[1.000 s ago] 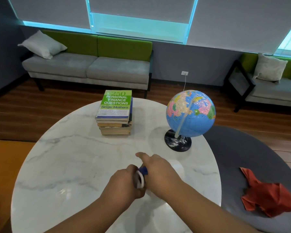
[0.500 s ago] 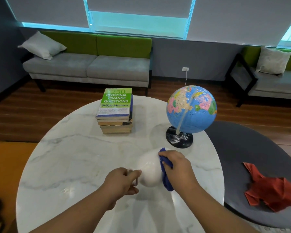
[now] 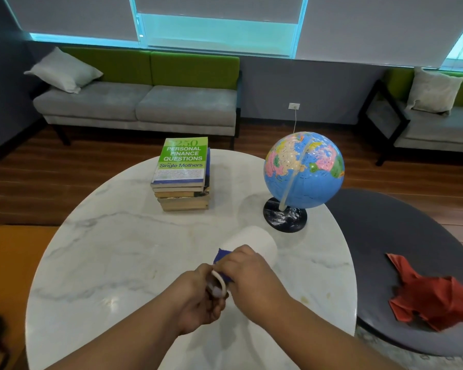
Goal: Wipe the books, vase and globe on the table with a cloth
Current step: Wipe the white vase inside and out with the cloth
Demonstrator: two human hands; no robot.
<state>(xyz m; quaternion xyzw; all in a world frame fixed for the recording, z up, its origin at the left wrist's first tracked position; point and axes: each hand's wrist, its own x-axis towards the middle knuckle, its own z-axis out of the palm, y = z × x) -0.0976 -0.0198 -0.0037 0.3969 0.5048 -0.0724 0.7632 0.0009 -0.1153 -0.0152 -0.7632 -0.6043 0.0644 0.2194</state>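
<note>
A white vase (image 3: 257, 243) is tilted over the white marble table (image 3: 112, 244), its round body pointing away from me. My left hand (image 3: 198, 297) grips its narrow neck and rim. My right hand (image 3: 247, 279) presses a blue cloth (image 3: 221, 256) against the vase near the neck; most of the cloth is hidden under the hand. A stack of several books (image 3: 183, 174) with a green cover on top stands at the far side of the table. A blue globe (image 3: 304, 169) on a black base stands to the right of the books.
A dark low table (image 3: 385, 236) adjoins on the right with a crumpled red cloth (image 3: 433, 297) on it. Grey and green sofas stand along the far wall. Wooden floor surrounds the tables.
My right hand with the blue cloth has slid from the vase's round body back toward its neck, close to my left hand. The vase's white body now shows beyond the hands.
</note>
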